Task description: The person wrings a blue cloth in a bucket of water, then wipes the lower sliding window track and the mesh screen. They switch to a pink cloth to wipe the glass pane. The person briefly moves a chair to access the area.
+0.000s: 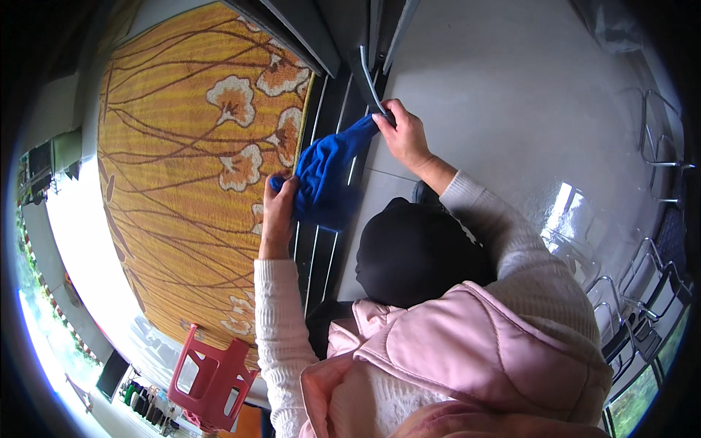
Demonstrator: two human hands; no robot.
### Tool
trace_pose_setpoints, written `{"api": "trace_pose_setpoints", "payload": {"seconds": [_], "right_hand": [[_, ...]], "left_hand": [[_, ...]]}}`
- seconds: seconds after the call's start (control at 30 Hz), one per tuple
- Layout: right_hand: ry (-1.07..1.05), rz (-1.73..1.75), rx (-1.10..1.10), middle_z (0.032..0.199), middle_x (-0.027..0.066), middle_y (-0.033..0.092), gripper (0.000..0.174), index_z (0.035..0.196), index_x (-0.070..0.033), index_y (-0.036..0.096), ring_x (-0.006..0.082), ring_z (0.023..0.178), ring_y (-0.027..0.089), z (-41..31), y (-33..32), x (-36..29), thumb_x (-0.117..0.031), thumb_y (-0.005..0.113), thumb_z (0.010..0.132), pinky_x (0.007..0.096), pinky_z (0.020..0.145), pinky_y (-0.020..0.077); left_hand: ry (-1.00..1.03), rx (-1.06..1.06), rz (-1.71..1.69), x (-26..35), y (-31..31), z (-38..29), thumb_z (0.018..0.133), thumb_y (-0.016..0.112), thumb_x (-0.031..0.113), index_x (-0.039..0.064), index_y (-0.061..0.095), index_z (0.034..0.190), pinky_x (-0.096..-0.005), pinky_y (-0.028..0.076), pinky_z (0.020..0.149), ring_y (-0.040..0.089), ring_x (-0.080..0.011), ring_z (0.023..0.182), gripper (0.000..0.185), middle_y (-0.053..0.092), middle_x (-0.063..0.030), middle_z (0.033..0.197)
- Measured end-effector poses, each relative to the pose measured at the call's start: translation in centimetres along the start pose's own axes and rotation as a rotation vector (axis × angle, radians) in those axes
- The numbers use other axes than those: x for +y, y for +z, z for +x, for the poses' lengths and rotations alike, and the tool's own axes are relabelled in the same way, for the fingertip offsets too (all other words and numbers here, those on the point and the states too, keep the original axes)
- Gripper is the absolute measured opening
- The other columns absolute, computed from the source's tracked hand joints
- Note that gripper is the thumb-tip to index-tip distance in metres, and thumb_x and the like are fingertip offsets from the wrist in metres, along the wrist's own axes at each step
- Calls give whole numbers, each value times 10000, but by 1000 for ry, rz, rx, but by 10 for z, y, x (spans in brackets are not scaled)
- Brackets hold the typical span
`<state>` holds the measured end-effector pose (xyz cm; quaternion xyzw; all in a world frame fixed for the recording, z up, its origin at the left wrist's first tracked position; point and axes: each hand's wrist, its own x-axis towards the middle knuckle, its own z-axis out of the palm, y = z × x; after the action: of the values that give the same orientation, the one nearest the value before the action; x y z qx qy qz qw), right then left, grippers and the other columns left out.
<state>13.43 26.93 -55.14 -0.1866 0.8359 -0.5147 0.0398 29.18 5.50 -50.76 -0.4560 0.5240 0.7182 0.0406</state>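
A blue cloth (326, 169) is stretched between my two hands, its lower folds hanging loose and a little blurred. My left hand (279, 200) grips one end of it over the edge of the patterned rug. Up and to the right, my right hand (402, 134) pinches the other end against the handle (368, 82), a curved bar with a pale strip, at the dark metal door frame. Whether the cloth is wrapped round the bar cannot be told. Black sliding-door tracks (323, 241) run along the floor below the cloth.
An orange rug with flower shapes (181, 180) lies left of the tracks. A red plastic stool (211, 378) stands at the lower left. Grey metal door panels (301, 33) rise at the top. Metal-framed chairs (630, 306) line the right side of the glossy pale floor (493, 98).
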Motion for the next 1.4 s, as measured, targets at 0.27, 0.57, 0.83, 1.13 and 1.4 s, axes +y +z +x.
{"api": "trace_pose_setpoints", "payload": {"seconds": [0.27, 0.57, 0.83, 1.13, 1.4], "right_hand": [[202, 4, -240, 734, 133, 618, 290, 1188, -69, 499, 308, 712, 632, -32, -20, 22, -174, 511, 918, 395, 635, 501], [892, 569, -722, 606, -25, 368, 400, 1376, -99, 376, 60, 459, 326, -84, -26, 22, -165, 331, 984, 222, 394, 318], [1010, 544, -451, 723, -4, 421, 415, 1399, -157, 349, 60, 512, 333, -62, 6, -2, -176, 366, 985, 203, 402, 285], [950, 422, -534, 726, -9, 413, 428, 1415, -159, 333, 55, 530, 329, -61, -23, -11, -173, 347, 988, 196, 403, 287], [1063, 741, -305, 663, -14, 417, 427, 1396, -164, 367, 62, 470, 331, -37, 36, 12, -185, 367, 969, 208, 374, 260]], "left_hand": [[96, 156, 349, -72, 26, 89, 757, 703, 242, 13, 544, 1139, -309, 491, 769, 616, -217, 836, 472, 639, -119, 948], [302, 249, 678, -89, 42, 71, 740, 671, 361, 71, 490, 1179, -402, 457, 858, 589, -375, 996, 556, 617, -222, 1051], [310, 172, 649, -86, 58, 41, 742, 701, 414, 26, 390, 1329, -399, 422, 936, 529, -379, 1102, 770, 530, -273, 1167], [237, 284, 929, -54, 80, 35, 746, 653, 534, 87, 346, 1372, -449, 449, 873, 551, -418, 1027, 828, 522, -256, 1102], [214, 133, 761, -73, 63, 39, 707, 662, 599, 37, 493, 1277, -386, 460, 877, 593, -349, 1040, 818, 629, -226, 1047]]}}
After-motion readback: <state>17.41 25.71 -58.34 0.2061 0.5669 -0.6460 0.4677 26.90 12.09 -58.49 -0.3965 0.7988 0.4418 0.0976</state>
